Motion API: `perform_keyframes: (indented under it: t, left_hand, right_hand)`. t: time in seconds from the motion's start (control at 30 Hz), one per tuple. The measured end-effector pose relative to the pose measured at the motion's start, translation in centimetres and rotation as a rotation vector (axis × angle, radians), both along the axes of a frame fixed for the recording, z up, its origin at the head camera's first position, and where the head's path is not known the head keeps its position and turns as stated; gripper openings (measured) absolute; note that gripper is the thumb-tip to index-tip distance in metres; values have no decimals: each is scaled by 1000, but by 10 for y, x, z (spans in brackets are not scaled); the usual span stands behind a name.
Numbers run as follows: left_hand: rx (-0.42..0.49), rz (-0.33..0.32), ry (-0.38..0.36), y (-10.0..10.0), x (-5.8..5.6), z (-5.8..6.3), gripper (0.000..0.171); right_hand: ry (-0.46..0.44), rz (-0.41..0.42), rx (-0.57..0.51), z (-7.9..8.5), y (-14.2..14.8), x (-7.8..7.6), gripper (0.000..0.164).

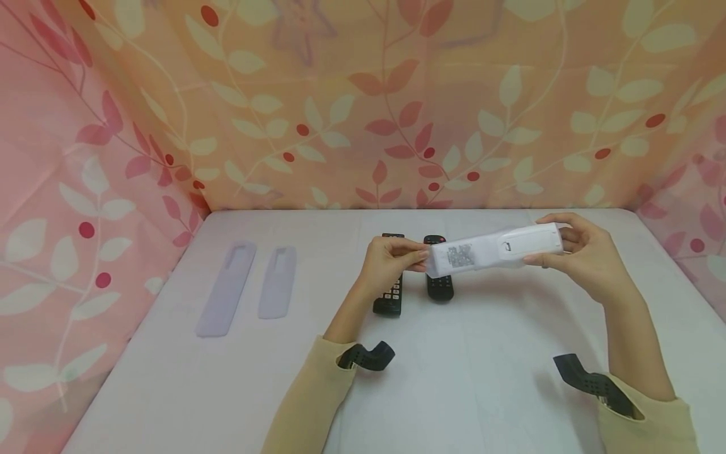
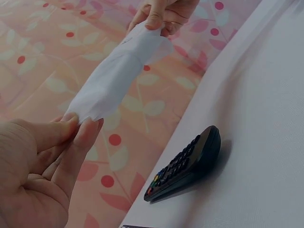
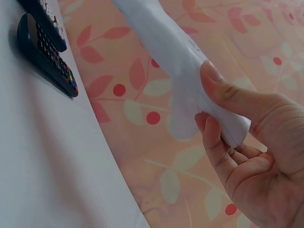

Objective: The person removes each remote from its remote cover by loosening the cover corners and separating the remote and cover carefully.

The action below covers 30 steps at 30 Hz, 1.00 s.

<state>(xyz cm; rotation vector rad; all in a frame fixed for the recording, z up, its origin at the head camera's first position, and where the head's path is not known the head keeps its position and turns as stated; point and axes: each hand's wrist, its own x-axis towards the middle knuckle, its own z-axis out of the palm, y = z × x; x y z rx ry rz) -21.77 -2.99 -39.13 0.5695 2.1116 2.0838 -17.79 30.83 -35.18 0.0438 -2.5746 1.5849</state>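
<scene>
A white remote control [image 1: 530, 244], its back with the battery cover turned up, is held above the table, partly inside a thin translucent white sleeve [image 1: 481, 253]. A grey printed patch shows through the sleeve. My right hand [image 1: 587, 252] grips the bare end of the remote between thumb and fingers. The left hand [image 1: 391, 258] pinches the sleeve's other end with thumb and fingertips. In the left wrist view, the wrapped remote [image 2: 111, 78] slants up from my left hand [image 2: 45, 161] to the right one. My right thumb lies along the remote's side in the right wrist view.
Two black remotes [image 1: 439, 287] lie on the white table [image 1: 482, 378] behind and below the held one; the left-hand black remote [image 1: 388, 302] is partly covered by my left hand. Two lilac sleeves [image 1: 227, 293] lie at the left. Floral cloth [image 1: 340, 94] hangs around the table.
</scene>
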Motion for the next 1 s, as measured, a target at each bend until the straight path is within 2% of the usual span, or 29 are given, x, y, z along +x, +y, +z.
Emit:
perform_keyframes:
  t: [0.27,0.47,0.67,0.8,1.0]
  left_hand:
    - [-11,16,14,-2,1,1,18]
    - [0,50,-38,0,1,-1,27]
    - [-35,35,-82,1,1,-3,42]
    - [-36,27,-68,1,0,-2,39]
    - [-35,3,-56,-1,-1,0,37]
  right_hand:
    - [2,-7,12,-1,-2,0,56]
    - [44,5,-48,-2,-7,0,59]
    - [39,-3,-33,-3,-6,-1,59]
    - [20,-8,-1,-4,-2,-1,57]
    - [25,-2,-12,-3,3,-1,57]
